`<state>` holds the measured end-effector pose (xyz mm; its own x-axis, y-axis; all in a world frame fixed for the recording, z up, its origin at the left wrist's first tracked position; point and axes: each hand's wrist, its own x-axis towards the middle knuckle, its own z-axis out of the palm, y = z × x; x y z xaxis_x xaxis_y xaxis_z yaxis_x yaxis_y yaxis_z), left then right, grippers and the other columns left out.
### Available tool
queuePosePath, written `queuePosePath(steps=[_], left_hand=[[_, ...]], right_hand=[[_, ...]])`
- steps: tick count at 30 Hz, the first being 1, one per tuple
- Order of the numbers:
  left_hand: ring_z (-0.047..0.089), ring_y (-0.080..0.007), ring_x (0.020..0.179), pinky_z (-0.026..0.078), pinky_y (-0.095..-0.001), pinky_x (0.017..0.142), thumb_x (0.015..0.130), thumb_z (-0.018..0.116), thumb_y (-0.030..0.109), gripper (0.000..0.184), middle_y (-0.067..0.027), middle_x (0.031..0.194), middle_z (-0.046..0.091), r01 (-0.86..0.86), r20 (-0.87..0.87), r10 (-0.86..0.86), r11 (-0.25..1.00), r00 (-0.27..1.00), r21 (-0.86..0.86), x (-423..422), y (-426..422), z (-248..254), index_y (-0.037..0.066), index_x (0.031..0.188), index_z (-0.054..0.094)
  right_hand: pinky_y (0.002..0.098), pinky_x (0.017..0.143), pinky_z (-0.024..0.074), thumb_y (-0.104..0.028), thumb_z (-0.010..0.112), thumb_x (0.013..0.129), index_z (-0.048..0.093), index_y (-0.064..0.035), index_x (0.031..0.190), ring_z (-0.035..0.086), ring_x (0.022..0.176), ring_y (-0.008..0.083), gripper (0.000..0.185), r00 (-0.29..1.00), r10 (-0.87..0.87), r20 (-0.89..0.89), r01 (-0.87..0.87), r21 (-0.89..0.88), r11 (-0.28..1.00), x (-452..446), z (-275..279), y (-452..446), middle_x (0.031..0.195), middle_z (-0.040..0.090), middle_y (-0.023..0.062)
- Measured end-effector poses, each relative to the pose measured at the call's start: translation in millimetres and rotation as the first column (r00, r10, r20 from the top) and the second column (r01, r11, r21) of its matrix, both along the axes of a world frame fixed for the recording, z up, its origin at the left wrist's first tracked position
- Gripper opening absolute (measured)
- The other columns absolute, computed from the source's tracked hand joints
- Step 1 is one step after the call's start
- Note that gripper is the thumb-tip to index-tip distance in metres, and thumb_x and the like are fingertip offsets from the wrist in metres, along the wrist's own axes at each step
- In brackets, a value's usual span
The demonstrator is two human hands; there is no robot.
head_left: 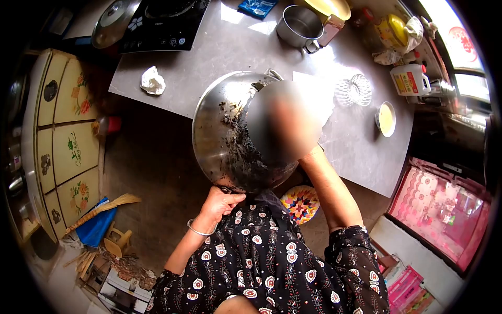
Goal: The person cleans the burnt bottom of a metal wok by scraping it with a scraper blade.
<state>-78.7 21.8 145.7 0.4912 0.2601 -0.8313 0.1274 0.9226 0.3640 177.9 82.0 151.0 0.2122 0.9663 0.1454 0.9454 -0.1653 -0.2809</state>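
Note:
A large steel pan (209, 125) is tilted at the counter's edge, its outside or inside face spotted with black, flaky residue (241, 138). My left hand (218, 205) grips the pan's lower rim near a handle, fingers wrapped round it. Over the pan's right side is my right hand (294, 128), smeared by a blurred patch, so its fingers and anything in them cannot be made out. A second loop handle (274, 75) shows at the pan's top.
The grey counter (178, 68) bears a crumpled white tissue (152, 81), an induction cooker (162, 26), a steel pot (299, 27), a glass dish (353, 90) and a small bowl (386, 119). A round patterned stool (300, 203) stands below.

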Motion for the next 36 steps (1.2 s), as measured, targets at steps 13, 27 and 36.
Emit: queuePosePath(steps=[13, 27, 36], left_hand=[[0.035, -0.0039, 0.039, 0.022, -0.0196, 0.036, 0.075, 0.070, 0.000, 0.013, 0.0014, 0.055, 0.048, 0.020, -0.034, -0.021, 0.999, 0.999, -0.028, 2.6, 6.1, 5.6, 0.002, 0.080, 0.059], [0.035, -0.0033, 0.040, 0.023, -0.0190, 0.036, 0.076, 0.071, 0.000, 0.013, 0.0015, 0.054, 0.048, -0.011, 0.019, 0.011, 1.000, 1.000, -0.003, 0.8, 2.8, 3.8, 0.002, 0.077, 0.058], [0.034, -0.0045, 0.037, 0.023, -0.0194, 0.034, 0.076, 0.071, 0.002, 0.012, 0.0008, 0.053, 0.047, 0.032, -0.033, -0.034, 0.998, 0.999, -0.048, 6.0, 18.8, 11.8, 0.003, 0.078, 0.059]], right_hand=[[0.0489, 0.048, 0.0461, -0.034, 0.049, 0.093, 0.046, -0.0106, 0.081, 0.060, 0.054, 0.0373, 0.027, 0.957, 0.129, -0.259, -0.126, 0.027, 0.992, -43.2, 26.3, -31.8, 0.056, 0.058, 0.0145], [0.0494, 0.051, 0.0464, -0.034, 0.049, 0.093, 0.047, -0.0103, 0.082, 0.060, 0.057, 0.0392, 0.026, 0.982, -0.112, -0.154, 0.083, -0.187, 0.979, -18.8, 37.9, -3.4, 0.057, 0.058, 0.0171], [0.0479, 0.047, 0.0463, -0.034, 0.050, 0.092, 0.046, -0.0104, 0.080, 0.059, 0.053, 0.0367, 0.027, 0.969, 0.086, -0.232, -0.118, -0.124, 0.985, -46.8, 57.7, -22.7, 0.055, 0.058, 0.0138]])
